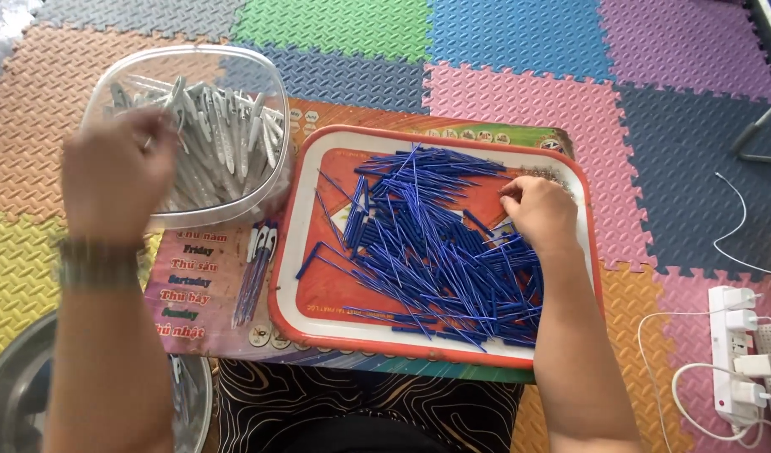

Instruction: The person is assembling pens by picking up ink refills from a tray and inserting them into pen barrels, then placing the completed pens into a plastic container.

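In the middle of the frame, the right hand [539, 210] rests on a pile of thin blue pen refills [436, 243]. The pile lies in a white tray with a red rim [318, 331]. The fingers [513, 195] are curled down onto the pile and seem to pinch at one or more refills, but I cannot tell if anything is really caught between them.

In the upper left of the frame, the left hand [117, 172] is blurred. It is at the edge of a clear plastic tub [259, 92] filled with white pen barrels [226, 138]. It looks half closed, perhaps around a barrel, but the blur hides this, so I cannot tell.

I judge the refills to be very light, thin and smooth. They are a little flexible and easy to bend if pressed in the middle. They lie crossed over each other, so one pulled out may drag its neighbours. It is better to pinch one near its end with the fingertips, at the border of the pile. The barrels are stiffer and light, and can be taken around the middle.

A few assembled pens [258, 264] lie between the tub and the tray, in the left centre of the frame, on a printed board [192, 294].
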